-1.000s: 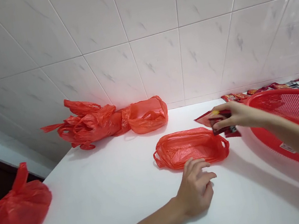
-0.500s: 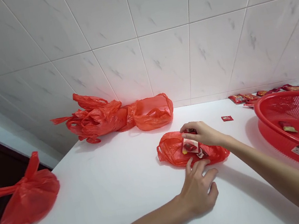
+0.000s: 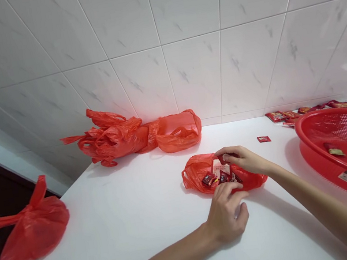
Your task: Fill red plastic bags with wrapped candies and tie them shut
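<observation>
Since a second ago the right hand (image 3: 242,160) has swung from beside the red basket (image 3: 317,163) to over the open red bag (image 3: 194,171), and small packets (image 3: 208,180) now lie inside it. Hands are apart: right looks pinched on a dark packet (image 3: 223,158) at the far rim, left (image 3: 228,214) loose at the near rim, thumb clear. Risks: thin bag folding in or sliding on the counter (image 3: 124,215) if the right drags a rim, and the stray packet (image 3: 264,138) between bag and basket getting overlooked.

One basket (image 3: 327,165), at least three bags (image 3: 197,170), over six packets (image 3: 264,139)
</observation>
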Demonstrator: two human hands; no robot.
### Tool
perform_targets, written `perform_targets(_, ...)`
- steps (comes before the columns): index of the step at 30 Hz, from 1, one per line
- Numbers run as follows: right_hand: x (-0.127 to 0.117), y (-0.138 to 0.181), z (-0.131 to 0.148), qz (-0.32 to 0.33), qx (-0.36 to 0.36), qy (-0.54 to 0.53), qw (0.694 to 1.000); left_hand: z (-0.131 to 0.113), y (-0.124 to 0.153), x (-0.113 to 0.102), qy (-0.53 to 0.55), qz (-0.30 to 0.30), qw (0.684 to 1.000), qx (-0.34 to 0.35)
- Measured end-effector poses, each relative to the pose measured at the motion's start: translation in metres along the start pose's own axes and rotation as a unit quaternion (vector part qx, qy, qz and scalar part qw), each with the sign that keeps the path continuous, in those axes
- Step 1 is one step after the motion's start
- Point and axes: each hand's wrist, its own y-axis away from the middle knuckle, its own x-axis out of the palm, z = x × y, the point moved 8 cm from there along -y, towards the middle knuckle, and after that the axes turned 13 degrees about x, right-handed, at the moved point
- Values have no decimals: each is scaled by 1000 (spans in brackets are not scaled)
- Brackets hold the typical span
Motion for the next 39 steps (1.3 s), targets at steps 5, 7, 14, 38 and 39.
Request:
perform_targets(5,-5,16,-10,34,23,99,994,33,-10,-8,-75,39,994,-74)
perform_targets(7,-2,22,-15,66,52,148,985,48,-8,-4,-100,86,984,-116)
perform_targets(14,-3,20,-27,37,89,256,962,56,-2,2,-106,132,976,-138)
perform_targets(38,39,60,-33,-112,-94,376,915,35,-10,-5,-92,108,988,-59)
perform_targets(39,41,64,-40,-128,-94,378,912,35,-10,-4,-89,112,988,-57)
